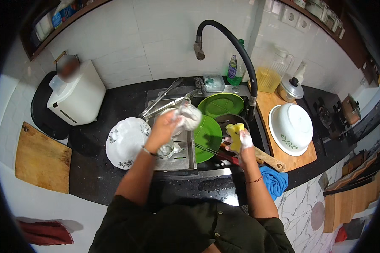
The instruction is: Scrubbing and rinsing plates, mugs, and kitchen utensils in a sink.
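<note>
My left hand [166,127] grips a small white dish [190,116], blurred by motion, above the metal drainer tray [177,164]. In my right hand [243,144], covered in suds, is a yellow sponge [236,135]. Beneath lie green plates [209,139] and a dark pan [229,120] in the sink, with a red-handled utensil [228,158] and a wooden-handled one [270,160]. Metal tongs [164,102] and a glass [165,149] rest on the tray. A white scalloped plate [127,144] with floral decoration stands at the tray's left.
The black flexible faucet [234,38] arches over the sink. A white bowl [293,129] sits upside down on a wooden board [310,155] beside a pitcher [269,79] and a lidded pot [290,90]. A blue cloth [274,182] hangs at the counter edge. Dish soap [235,71] stands behind.
</note>
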Tool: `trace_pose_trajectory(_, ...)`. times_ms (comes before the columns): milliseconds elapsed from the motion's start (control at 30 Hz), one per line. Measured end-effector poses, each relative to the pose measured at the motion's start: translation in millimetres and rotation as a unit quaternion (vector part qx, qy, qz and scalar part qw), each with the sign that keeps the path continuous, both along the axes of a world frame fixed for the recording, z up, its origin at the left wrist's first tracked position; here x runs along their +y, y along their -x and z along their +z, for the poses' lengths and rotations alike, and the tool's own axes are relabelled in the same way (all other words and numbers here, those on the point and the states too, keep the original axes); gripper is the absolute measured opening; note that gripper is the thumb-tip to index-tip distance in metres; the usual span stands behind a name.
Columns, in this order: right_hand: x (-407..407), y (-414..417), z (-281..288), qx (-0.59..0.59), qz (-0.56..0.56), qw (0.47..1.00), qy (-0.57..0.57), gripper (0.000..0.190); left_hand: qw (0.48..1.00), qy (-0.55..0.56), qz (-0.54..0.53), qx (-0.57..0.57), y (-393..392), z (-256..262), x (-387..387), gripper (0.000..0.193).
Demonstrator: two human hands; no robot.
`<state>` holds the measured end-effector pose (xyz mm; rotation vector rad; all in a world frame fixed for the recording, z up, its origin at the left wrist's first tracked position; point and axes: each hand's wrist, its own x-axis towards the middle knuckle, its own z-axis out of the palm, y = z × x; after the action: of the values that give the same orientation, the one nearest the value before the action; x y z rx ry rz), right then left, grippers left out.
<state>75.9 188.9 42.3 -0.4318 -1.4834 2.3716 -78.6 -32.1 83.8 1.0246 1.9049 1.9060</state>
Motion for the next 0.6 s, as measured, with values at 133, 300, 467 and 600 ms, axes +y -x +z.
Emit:
trace_pose_trajectory(133, -0.4, -4.7, -1.5, -0.031, -0.013, 0.999, -0.022, 0.036, 0.968, 0.195, 0.072, 0.140, 39.8, -3.4, -13.3, 0.017)
trace_pose_trajectory(300, -0.1, -13.8, -2.1, -0.014, -0.007, 0.998, -0.053, 0.036, 0.858, 0.418, 0.113, 0.277, 51.1, -20.7, -4.3, 0.019)
trace_pose_trajectory(467, 4.2, -20.5, -0.8, -0.008, -0.023, 0.997, -0.075, 0.040, 0.820, 0.470, 0.103, 0.309, 56.9, -38.6, 0.7, 0.019)
trace_pose_trajectory(600, 7.3, -25.0, -1.0, -0.009, -0.022, 0.997, -0.068, 0.038, 0.796, 0.495, 0.108, 0.332, 57.3, -45.3, 2.3, 0.018)
